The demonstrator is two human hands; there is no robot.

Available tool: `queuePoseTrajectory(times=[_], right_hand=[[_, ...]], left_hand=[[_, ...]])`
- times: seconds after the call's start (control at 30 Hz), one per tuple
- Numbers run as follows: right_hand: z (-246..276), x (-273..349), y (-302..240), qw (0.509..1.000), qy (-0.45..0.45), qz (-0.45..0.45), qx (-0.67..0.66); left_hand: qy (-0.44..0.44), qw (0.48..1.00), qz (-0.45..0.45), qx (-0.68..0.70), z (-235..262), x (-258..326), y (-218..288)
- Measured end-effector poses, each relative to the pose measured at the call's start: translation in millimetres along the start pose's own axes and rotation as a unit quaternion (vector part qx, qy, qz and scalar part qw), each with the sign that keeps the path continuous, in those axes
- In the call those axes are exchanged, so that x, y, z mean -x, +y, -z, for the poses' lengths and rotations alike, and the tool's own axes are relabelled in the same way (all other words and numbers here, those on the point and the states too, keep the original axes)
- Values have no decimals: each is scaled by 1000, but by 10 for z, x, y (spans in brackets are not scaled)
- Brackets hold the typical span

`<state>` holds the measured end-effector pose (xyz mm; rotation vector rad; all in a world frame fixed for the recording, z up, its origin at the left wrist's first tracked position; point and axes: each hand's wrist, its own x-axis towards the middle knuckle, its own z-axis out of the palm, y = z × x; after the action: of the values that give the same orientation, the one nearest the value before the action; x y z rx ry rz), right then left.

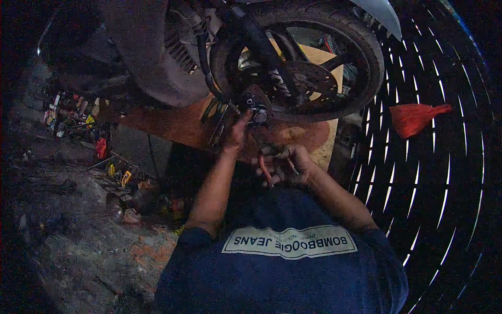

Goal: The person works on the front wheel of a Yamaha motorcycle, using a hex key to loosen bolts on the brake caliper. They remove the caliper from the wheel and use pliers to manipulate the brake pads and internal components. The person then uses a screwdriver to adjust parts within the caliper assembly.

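Note:
My left hand [239, 132] is closed around the lower side of a dark brake caliper [257, 109], which hangs off its mount beside the motorcycle wheel [372, 68]. The caliper's round metal parts face up toward me. Just to the right and nearer to me, my right hand [294, 163] grips pliers with red handles [265, 171]. Their jaws point toward the caliper, but the dimness hides whether they touch anything. Behind both hands stand the front fork leg [261, 44] and the perforated brake disc [319, 78].
A wooden board [172, 124] lies under the wheel. Tools and small parts [70, 118] clutter the left side, with a yellow item [126, 178] nearer me. On the right, a red bag [415, 119] hangs against a slatted barrier [444, 172]. Dark bodywork [151, 57] rises at upper left.

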<state>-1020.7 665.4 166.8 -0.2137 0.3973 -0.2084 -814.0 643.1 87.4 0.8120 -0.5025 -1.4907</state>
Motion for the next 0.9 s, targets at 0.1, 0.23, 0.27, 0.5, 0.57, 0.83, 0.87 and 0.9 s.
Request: queuePoseTrajectory(times=[0.1,0.23,0.27,0.5,0.57,0.83,0.87,0.9], right_hand=[[29,-26,30,999,8,5,-38],[-12,-7,48,1000,-7,24,-17],[-42,-15,44,999,14,23,-17],[-58,-28,67,996,-32,13,-80],[-40,-26,65,997,-42,21,-64],[-78,-19,33,993,66,10,102],[-10,-35,49,985,73,20,153],[45,-51,68,975,77,26,205]], left_hand=[[-5,1000,-28,-8,-40,-1,-8],[-30,996,56,63,-285,149,125],[-58,992,78,84,-291,175,159],[23,998,-8,-53,194,-108,-192],[8,1000,0,-12,204,-107,-207],[-11,999,-45,-16,370,-169,-291],[-13,996,-57,-61,297,-159,-242],[-12,992,-71,-106,235,-133,-180]])
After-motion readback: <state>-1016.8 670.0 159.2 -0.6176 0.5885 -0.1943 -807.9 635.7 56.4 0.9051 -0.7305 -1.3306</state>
